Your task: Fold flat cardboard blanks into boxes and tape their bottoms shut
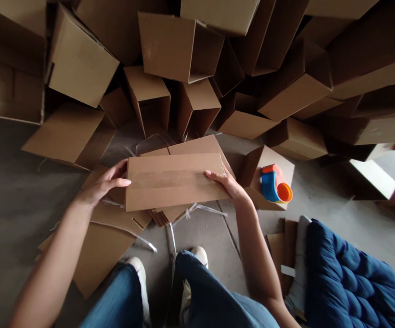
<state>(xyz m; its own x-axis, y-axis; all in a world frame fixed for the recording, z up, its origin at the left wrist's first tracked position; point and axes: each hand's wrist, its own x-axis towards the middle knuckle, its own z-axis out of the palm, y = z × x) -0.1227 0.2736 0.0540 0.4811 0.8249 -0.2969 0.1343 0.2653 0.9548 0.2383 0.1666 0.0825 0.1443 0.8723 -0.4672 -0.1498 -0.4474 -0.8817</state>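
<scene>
Between my two hands is a cardboard box point(173, 198), its long face turned up with a strip of clear tape along the middle. My left hand point(110, 182) grips the left end, thumb on the near face and the other fingers partly hidden behind. At the other end my right hand point(230, 182) holds on, its thumb lying over the taped face. Under the box lie flat cardboard sheets point(98, 255) with loose plastic strapping point(146, 243). To the right, a tape dispenser point(275, 184) in blue and orange rests on a small carton point(252, 171).
Many formed cardboard boxes point(166, 48) are piled across the far side, several with open ends. A blue tufted cushion point(351, 278) sits at the lower right beside folded cardboard. Grey concrete floor point(204, 237) shows around my shoes.
</scene>
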